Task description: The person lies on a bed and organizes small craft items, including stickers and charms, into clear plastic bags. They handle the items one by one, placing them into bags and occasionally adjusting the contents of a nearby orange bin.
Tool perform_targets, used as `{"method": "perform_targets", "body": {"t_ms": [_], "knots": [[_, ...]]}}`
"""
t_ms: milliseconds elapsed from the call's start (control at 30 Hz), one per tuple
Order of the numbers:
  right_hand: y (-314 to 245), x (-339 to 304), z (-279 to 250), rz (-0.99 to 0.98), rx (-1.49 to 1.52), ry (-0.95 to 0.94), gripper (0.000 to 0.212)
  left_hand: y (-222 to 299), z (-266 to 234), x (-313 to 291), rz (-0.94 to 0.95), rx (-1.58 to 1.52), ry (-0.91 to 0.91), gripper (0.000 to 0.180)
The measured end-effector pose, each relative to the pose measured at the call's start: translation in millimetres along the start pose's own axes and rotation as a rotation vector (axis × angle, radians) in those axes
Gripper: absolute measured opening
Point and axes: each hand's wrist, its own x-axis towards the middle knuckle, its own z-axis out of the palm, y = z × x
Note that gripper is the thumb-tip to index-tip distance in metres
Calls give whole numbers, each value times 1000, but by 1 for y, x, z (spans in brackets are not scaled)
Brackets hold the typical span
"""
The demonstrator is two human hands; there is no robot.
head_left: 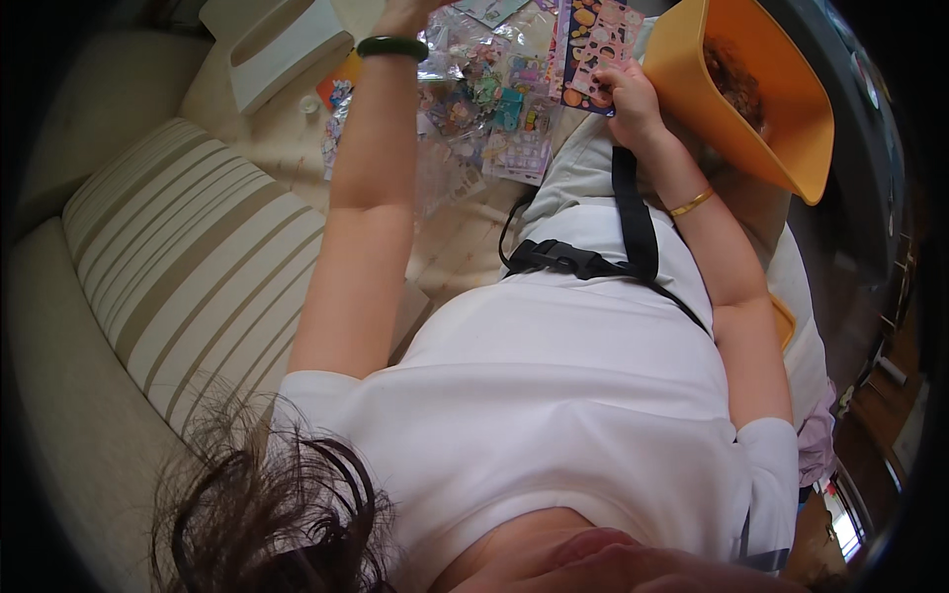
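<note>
My right hand (633,97) is closed on the lower edge of some sticker sheets (611,35), a pink one with small printed shapes over darker ones. Only the wrist and part of my left hand (403,14) show at the top edge, with a dark green bangle (391,47) below; its fingers are cut off, so what they hold cannot be seen. Between my arms lies a spread of clear plastic packets (450,109) with colourful stickers. Among them are a teal piece (508,109) and a pale lilac sheet (518,150).
A yellow bin (682,59) with brown contents tilts close by my right hand. On the left is a striped cushion (198,267) against the sofa (49,326). A white plastic piece with a handle slot (297,59) lies at the far left, near a small white round thing (309,103).
</note>
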Motion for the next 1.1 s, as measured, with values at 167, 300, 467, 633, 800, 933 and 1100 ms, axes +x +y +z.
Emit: {"method": "perform_targets", "body": {"t_ms": [167,300,467,633,800,933,1100], "knots": [[-1,-3,-1,22,-74,1,18,32,-55,-59,228,1058,-115,40],[-6,-9,11,22,-51,13,19,-20,-76,-93,374,1187,-300,48],[-4,-6,1,40,-75,10,18,-30,-79,-89,69,931,38,25],[-4,-7,0,34,-32,-18,18,-13,-89,-100,-40,129,-31,22],[-2,-5,-3,44,-29,-41,20,-12,-100,-100,-59,-52,-5,24],[-1,-2,-7,65,-36,-73,22,-12,-114,-97,16,130,172,34],[-3,-7,-5,80,-45,-117,25,-20,-116,-88,147,1271,457,46]]}}
